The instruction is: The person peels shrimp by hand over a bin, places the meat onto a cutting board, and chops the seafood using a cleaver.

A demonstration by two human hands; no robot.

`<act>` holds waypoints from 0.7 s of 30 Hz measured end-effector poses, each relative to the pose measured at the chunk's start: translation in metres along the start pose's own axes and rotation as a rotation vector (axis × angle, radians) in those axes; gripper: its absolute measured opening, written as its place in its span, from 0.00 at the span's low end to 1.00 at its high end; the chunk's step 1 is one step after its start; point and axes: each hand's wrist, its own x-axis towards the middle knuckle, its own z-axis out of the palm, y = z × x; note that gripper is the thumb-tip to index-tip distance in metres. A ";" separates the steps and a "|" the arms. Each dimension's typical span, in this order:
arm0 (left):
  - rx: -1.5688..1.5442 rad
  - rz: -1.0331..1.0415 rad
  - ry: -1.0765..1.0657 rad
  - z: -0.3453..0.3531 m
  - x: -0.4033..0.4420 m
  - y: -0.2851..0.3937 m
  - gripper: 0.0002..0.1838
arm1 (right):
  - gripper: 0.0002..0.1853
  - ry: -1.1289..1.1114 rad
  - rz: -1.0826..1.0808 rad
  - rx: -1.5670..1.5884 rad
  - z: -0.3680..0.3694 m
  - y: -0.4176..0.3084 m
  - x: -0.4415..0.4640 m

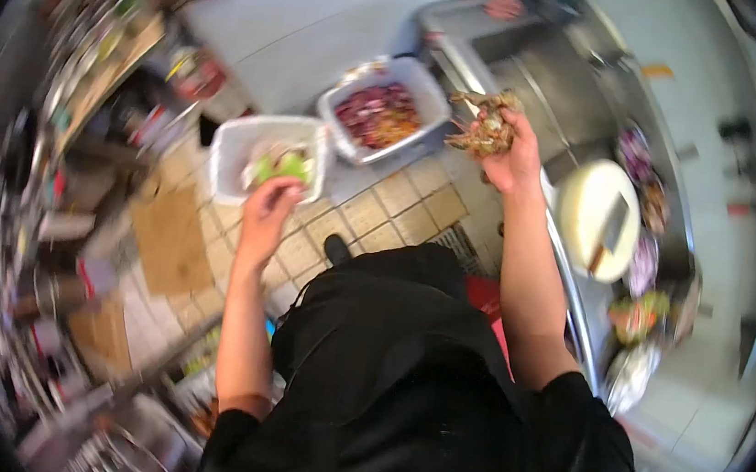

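Note:
My right hand (514,154) is closed around a knobbly brown clump that looks like ginger root (489,130), held up beside the metal counter's edge. My left hand (269,206) reaches over the near rim of a white plastic bin (226,169), its fingers bent together. Whatever lies between those fingers, if anything, is hidden. Pale and light green pieces (284,166) lie inside that bin. Beside it stands a second white bin (433,104) with purple and orange chopped pieces (377,116).
On the metal counter at right, a knife (611,233) lies on a round white cutting board (579,206). Bagged produce (639,314) sits past the board. A sink basin (540,92) is farther back. Cluttered shelves (105,69) line the left; cardboard (173,242) covers part of the tiled floor.

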 end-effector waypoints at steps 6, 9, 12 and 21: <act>0.165 0.066 -0.062 -0.042 0.123 0.082 0.13 | 0.15 0.468 -0.481 0.328 -0.114 -0.029 0.003; 0.159 -0.024 -0.032 -0.029 0.139 0.070 0.14 | 0.15 0.737 -0.479 0.166 -0.233 -0.037 -0.021; 0.130 -0.070 0.029 -0.004 0.165 0.055 0.13 | 0.15 0.841 -0.352 0.083 -0.323 -0.022 -0.010; 0.247 -0.060 -0.040 0.151 0.250 0.088 0.13 | 0.16 1.012 -0.114 -0.249 -0.446 -0.072 0.068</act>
